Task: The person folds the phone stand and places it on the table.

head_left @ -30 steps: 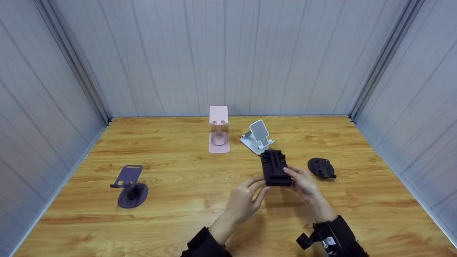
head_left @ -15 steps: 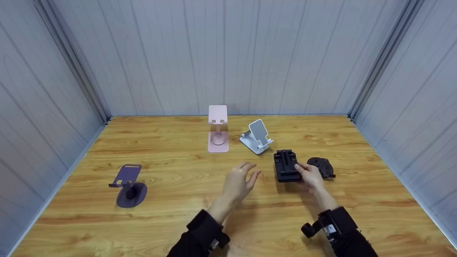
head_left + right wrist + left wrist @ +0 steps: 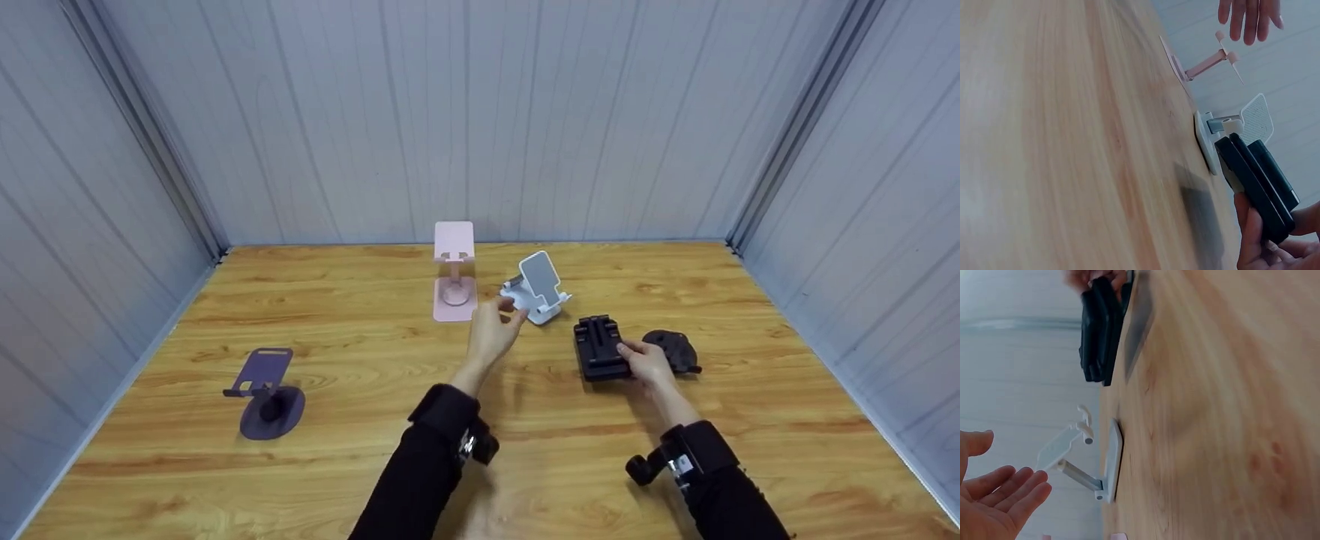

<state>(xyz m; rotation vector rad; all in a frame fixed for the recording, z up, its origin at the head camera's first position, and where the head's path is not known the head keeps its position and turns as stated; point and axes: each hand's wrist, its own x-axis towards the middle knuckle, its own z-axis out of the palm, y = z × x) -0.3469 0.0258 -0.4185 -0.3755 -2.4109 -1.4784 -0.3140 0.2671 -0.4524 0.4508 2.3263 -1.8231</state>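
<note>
My right hand [image 3: 648, 364] grips a folded black phone stand [image 3: 598, 349] by its right edge. In the right wrist view, the folded black phone stand [image 3: 1255, 185] is held above the table, its shadow beneath, with the thumb on one face and fingers on the other. My left hand [image 3: 492, 331] holds nothing; in the left wrist view its fingers [image 3: 1019, 498] are loosely extended near a white phone stand [image 3: 1109, 461]. The white phone stand [image 3: 541, 279] stands unfolded with a grey pad, apart from the left hand in the left wrist view.
A pink phone stand [image 3: 454, 292] stands upright behind the left hand. A purple phone stand [image 3: 268, 394] is on the left of the wooden table [image 3: 360, 465]. A folded black round-based stand [image 3: 673, 351] lies beyond the right hand. Panel walls [image 3: 450, 112] enclose the table.
My left hand has let go of the folded black phone stand and moved forward and left toward the white one. My right hand has shifted slightly right with the black stand.
</note>
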